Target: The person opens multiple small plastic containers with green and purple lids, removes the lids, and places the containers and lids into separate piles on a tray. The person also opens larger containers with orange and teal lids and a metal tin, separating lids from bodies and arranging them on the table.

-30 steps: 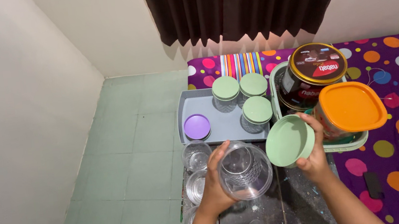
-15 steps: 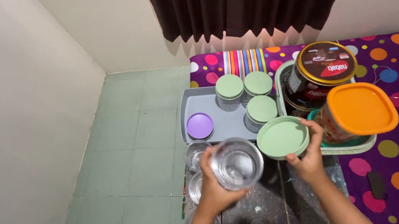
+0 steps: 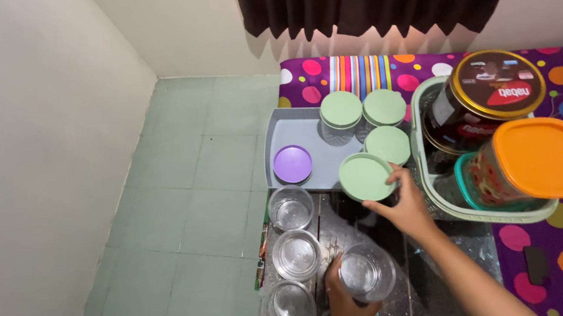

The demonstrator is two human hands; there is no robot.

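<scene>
Lid moved trayward, right-hand grip closed.

I count four clear jars without lids just below the gray tray, four green lids on or beside the tray, one purple lid on it, two big containers in the basket right of the tray

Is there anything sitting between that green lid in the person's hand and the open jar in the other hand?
Nothing visible. The right hand holds the green lid at the grey tray's near edge; the left hand grips the clear jar below it, with only bare dark surface between them.
</scene>
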